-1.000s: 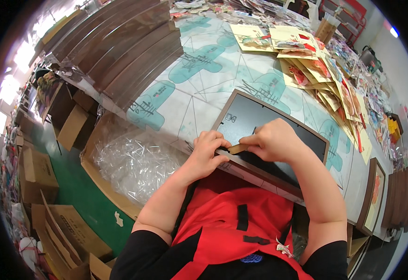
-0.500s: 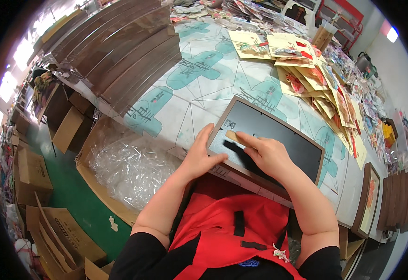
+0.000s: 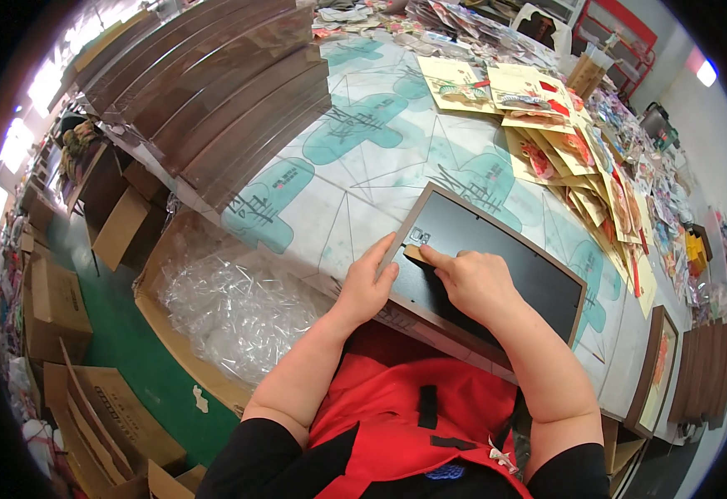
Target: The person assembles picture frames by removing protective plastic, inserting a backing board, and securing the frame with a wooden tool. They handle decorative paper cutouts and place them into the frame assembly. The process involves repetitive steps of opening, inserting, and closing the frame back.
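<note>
A brown picture frame (image 3: 544, 242) lies face down at the table's near edge, its black backing board (image 3: 509, 258) facing up with small dark tabs along the rim. My left hand (image 3: 369, 283) grips the frame's left side, thumb and fingers close together on the rim. In my right hand (image 3: 477, 281) is a small flat tan strip (image 3: 414, 252), pinched under the stretched index finger. Its tip presses at the backing's left edge, beside a tab. The right palm hides part of the backing.
Wrapped brown frames (image 3: 214, 108) are stacked at the left. Below them stands a carton (image 3: 151, 291) of crumpled clear plastic (image 3: 239, 299). Cream cards with red decorations (image 3: 546, 141) overlap at the far right. More frames (image 3: 700, 374) stand by the right edge.
My right hand has brought the tan strip to the backing's left edge. My left thumb has drawn in toward the fingers on the rim. The whole view has shifted slightly.
</note>
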The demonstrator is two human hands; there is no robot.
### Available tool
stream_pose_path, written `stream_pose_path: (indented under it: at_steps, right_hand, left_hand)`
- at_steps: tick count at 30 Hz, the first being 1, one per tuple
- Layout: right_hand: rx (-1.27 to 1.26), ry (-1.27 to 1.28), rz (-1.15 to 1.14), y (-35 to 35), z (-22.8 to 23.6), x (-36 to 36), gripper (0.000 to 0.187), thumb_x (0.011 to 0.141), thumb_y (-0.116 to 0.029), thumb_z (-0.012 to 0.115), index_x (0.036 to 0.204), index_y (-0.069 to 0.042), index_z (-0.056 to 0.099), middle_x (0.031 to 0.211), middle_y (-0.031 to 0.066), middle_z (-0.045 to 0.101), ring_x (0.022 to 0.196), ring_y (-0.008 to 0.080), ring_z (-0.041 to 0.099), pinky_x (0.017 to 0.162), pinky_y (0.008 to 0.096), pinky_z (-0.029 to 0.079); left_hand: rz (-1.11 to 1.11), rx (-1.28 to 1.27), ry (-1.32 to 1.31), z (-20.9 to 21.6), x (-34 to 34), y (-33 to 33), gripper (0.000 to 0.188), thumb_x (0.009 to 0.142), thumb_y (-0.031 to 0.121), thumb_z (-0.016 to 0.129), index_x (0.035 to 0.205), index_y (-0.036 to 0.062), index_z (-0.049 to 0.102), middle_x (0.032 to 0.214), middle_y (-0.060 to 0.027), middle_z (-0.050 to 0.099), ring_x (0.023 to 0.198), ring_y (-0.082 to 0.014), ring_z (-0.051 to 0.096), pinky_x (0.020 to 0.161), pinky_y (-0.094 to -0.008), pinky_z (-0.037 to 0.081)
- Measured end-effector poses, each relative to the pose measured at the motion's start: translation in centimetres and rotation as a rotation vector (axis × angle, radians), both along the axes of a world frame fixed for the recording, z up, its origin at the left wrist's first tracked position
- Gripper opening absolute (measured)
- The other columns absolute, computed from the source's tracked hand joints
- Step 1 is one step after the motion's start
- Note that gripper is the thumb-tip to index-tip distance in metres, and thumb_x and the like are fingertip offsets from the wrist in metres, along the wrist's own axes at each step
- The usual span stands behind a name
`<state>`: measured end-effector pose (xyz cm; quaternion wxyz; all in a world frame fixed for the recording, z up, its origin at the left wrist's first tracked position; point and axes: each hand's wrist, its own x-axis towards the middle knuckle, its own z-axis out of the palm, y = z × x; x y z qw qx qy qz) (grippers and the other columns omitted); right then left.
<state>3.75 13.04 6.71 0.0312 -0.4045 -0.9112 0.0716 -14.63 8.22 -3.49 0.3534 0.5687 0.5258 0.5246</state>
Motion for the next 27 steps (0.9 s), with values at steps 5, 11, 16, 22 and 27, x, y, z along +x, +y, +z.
stream_pose_path:
  at_steps: [5, 11, 16, 22, 27]
  right_hand:
    - [-0.069, 0.073, -0.021, 0.3, -0.6, -0.6, 0.031, 0.089, -0.021, 0.055, 0.119, -0.019, 0.061, 0.073, 0.0132, 0.066, 0.066, 0.0321, 0.064, 0.059, 0.0435, 0.049]
    - [-0.038, -0.037, -0.038, -1.4, 0.9, -1.4, 0.031, 0.089, -0.022, 0.055, 0.120, -0.018, 0.058, 0.075, 0.0182, 0.064, 0.073, 0.0343, 0.065, 0.064, 0.0464, 0.050]
    - [0.019, 0.009, -0.360, -0.8, -0.8, 3.1, 0.039, 0.091, -0.019, 0.049, 0.131, -0.023, 0.049, 0.087, 0.0181, 0.061, 0.079, 0.0367, 0.063, 0.068, 0.0457, 0.051]
    - [-0.103, -0.042, -0.461, 0.8, -0.2, 4.1, 0.041, 0.092, -0.019, 0.049, 0.133, -0.022, 0.048, 0.084, 0.0191, 0.064, 0.081, 0.0379, 0.063, 0.071, 0.0475, 0.049]
    - [-0.091, 0.024, -0.491, 1.8, -0.9, 4.0, 0.041, 0.092, -0.017, 0.049, 0.133, -0.021, 0.049, 0.085, 0.0203, 0.065, 0.082, 0.0385, 0.063, 0.073, 0.0476, 0.049]
  left_hand:
    - [0.011, 0.030, 0.018, -0.4, 0.1, 0.1, 0.048, 0.087, 0.010, 0.052, 0.132, -0.0048, 0.044, 0.125, -0.0263, 0.053, 0.119, -0.0367, 0.051, 0.100, -0.0366, 0.038]
    - [0.008, 0.031, 0.027, -0.3, -0.1, 0.3, 0.047, 0.087, 0.009, 0.051, 0.132, -0.0044, 0.043, 0.126, -0.0251, 0.053, 0.119, -0.0355, 0.051, 0.100, -0.0360, 0.039]
    - [0.009, 0.018, 0.034, -0.2, 0.2, 0.3, 0.047, 0.088, 0.008, 0.049, 0.133, -0.0050, 0.042, 0.128, -0.0242, 0.052, 0.120, -0.0336, 0.051, 0.101, -0.0352, 0.038]
    - [-0.025, 0.024, -0.025, -0.2, -0.1, 0.2, 0.048, 0.089, 0.008, 0.049, 0.134, -0.0056, 0.041, 0.129, -0.0224, 0.053, 0.121, -0.0284, 0.051, 0.101, -0.0336, 0.038]
    - [-0.049, 0.006, -0.077, -0.2, -0.3, 0.2, 0.048, 0.088, 0.008, 0.052, 0.133, -0.0060, 0.043, 0.128, -0.0209, 0.054, 0.120, -0.0252, 0.051, 0.101, -0.0317, 0.037]
